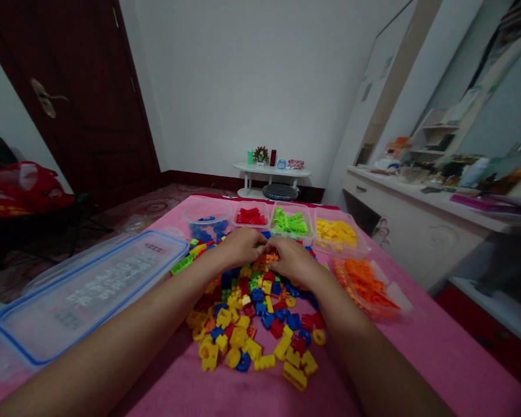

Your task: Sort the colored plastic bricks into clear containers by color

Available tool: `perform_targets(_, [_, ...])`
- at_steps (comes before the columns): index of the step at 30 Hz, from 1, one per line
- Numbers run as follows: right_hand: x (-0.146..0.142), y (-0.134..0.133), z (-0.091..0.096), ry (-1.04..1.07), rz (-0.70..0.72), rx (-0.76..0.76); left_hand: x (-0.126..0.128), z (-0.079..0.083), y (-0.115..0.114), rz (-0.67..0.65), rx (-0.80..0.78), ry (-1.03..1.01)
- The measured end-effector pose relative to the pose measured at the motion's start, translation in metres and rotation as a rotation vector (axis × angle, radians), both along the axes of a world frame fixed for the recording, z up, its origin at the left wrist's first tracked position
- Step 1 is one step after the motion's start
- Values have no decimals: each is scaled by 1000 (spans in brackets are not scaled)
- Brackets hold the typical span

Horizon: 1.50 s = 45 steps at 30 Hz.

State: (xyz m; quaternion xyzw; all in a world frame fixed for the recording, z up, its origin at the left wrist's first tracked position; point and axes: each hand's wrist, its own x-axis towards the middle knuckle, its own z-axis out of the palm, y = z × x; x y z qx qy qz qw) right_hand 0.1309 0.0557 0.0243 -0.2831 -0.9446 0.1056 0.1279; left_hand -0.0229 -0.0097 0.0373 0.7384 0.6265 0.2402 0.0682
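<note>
Both hands reach to the far part of a mixed pile of toy building bricks [238,336]. My left hand [242,248] is closed, its fingertips curled down near the right hand; what they pinch is hidden. My right hand [294,262] is closed on an orange toy brick [268,258] between the two hands. Yellow, blue, red, green and orange pieces lie loose below the hands. Behind them stand a round tub of blue bricks [206,227], a box of red bricks [250,216], one of light green bricks [290,221] and one of yellow bricks [336,233].
A clear tray of orange bricks [367,284] sits right of my right forearm. At left lies a clear lid with a blue rim [95,292]. Pink cloth [443,347] covers the table. Beyond are a low white table [271,169] and a cluttered dresser [421,214].
</note>
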Motion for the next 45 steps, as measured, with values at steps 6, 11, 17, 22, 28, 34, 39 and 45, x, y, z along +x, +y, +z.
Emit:
perform_targets(6, [18,-1,25,-73,63,7,4,19,-5,-115,-203,17])
perform_targets(11, [35,13,34,-33,26,-99,0,3,-4,-46,-146,-191])
perform_targets(17, [35,20,35,42,24,-101,-8,-6,-5,-63,-205,-169])
perform_targets(22, [44,24,41,-4,10,-164,2,-12,-7,-22,-173,136])
perform_targets(28, [64,38,54,67,-110,-182,12,-13,-8,20,-215,228])
perform_targets(34, [66,46,54,216,-165,-231,11,-13,-8,41,-198,233])
perform_targets(39, [61,44,51,251,-159,-255,12,-15,-7,62,-193,231])
perform_targets(45, [68,49,56,390,-415,2,11,-18,-5,51,-148,253])
